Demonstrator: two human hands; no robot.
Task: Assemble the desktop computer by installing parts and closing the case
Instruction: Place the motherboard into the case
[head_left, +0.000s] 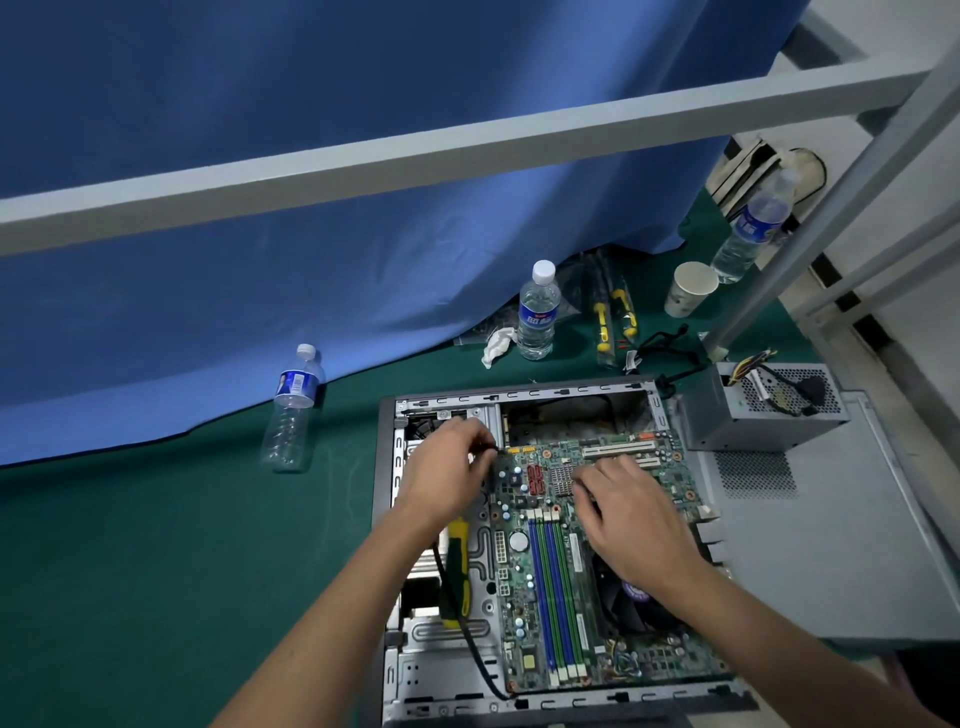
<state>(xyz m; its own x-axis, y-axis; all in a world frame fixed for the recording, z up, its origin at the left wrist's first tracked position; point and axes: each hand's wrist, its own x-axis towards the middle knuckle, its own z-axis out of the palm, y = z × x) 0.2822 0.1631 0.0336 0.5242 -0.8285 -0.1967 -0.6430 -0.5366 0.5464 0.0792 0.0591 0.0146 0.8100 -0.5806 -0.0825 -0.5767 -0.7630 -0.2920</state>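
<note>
Inside open case (387, 519), hands on motherboard (550, 587)

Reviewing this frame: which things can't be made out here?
- Head view: what the left hand pinches at the motherboard edge, hidden by its fingers.
- Board area under the right hand.
- Fan, partly behind the right forearm.
- Case near corner, cut off by the bottom edge.

1. Motherboard (582, 545): green, with blue and green memory slots, red connectors.
2. Screwdriver (456, 571): yellow and dark green handle.
3. Table cover (156, 545): dark green.
4. Curtain (260, 286): blue.
5. Case (441, 670): grey metal.
6. Power supply (763, 410): grey, perforated mesh pattern.
7. Bottle (538, 312): clear, blue label, white cap.
8. Paper cup (691, 288): white.
</note>
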